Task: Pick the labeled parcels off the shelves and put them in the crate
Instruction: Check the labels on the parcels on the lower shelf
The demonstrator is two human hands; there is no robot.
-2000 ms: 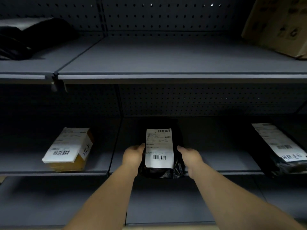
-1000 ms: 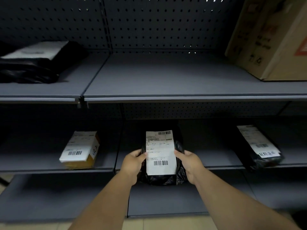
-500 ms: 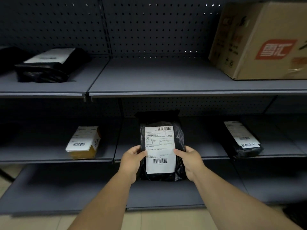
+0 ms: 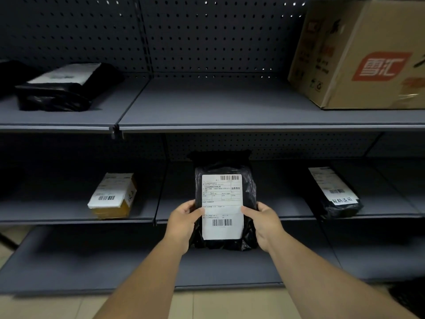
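Note:
A black plastic-wrapped parcel (image 4: 224, 171) with a white barcode label is held upright in front of the middle shelf (image 4: 287, 217). My left hand (image 4: 184, 221) grips its left side, thumb on the label. My right hand (image 4: 264, 221) grips its right side the same way. The parcel is off the shelf, tilted with its label facing me. No crate is in view.
A small yellow box (image 4: 113, 195) with a white label lies on the middle shelf at left. Another black labeled parcel (image 4: 333, 192) lies at right. On the upper shelf (image 4: 207, 107) sit a black bag (image 4: 62, 88) and a large cardboard carton (image 4: 358, 54). A lower shelf (image 4: 92, 268) juts out below.
Both hands have lifted the black parcel off the middle shelf and pulled it toward me, tipping it upright. The view has backed away, showing more of the shelves.

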